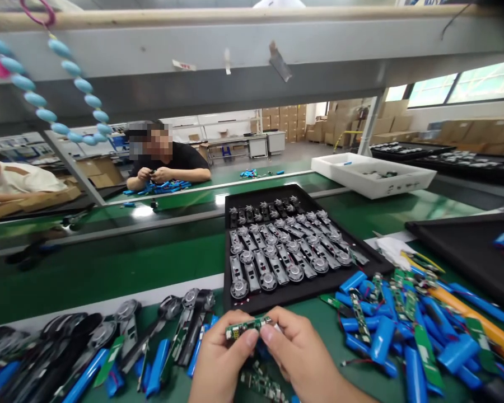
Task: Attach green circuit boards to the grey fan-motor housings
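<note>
Between the thumbs and fingers of both hands I hold a small green circuit board (248, 324) with white connectors. My left hand (219, 352) grips its left end, its thumb pressed on the board's face. My right hand (296, 350) pinches the right end, and the thumb tips almost meet. Below my hands another circuit board (262, 385) is partly covered by them. To the right lies a heap of blue battery cells (382, 338) with boards among them. On the left, grey and black device housings (103, 330) lie mixed with blue cells and boards.
Ahead, a black tray (256, 305) holds rows of grey device parts. A white foam box (373, 187) stands beyond it, and another black tray (457, 246) is at right. Across the bench a person (185, 159) handles small parts. Blue beads (46, 115) hang from the overhead beam.
</note>
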Demonstrator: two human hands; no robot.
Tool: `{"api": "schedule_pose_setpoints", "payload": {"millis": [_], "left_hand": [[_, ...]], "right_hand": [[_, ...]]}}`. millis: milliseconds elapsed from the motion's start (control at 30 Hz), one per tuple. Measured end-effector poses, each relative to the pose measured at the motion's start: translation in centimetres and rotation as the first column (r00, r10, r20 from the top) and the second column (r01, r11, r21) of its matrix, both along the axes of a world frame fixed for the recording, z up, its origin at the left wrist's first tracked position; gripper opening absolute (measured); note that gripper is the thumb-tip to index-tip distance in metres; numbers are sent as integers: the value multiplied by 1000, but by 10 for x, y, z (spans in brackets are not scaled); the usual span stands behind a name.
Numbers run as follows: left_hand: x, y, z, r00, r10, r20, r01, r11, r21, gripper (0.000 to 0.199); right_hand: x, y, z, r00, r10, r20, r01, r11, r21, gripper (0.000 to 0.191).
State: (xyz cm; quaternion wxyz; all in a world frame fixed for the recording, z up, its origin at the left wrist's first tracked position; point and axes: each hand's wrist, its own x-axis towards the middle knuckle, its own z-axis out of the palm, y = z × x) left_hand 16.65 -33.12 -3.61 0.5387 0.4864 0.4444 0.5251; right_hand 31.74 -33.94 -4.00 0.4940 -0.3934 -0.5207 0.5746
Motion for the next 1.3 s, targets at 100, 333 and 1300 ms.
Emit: {"api": "schedule_pose_setpoints", "payload": {"millis": [100,333,1300], "left_hand": [[7,2,6,987,91,128,-87,995,-41,31],[9,3,17,938,246,246,-199,959,-204,40],[8,-2,6,984,144,-102,-157,979,-130,41]], "right_hand": [[-2,-2,-6,999,-1,-49,-4,996,-87,56],[-5,-4,-15,999,-51,18,53,987,-150,40],[-11,-13,-12,996,88,27,-82,983,-164,49]]}}
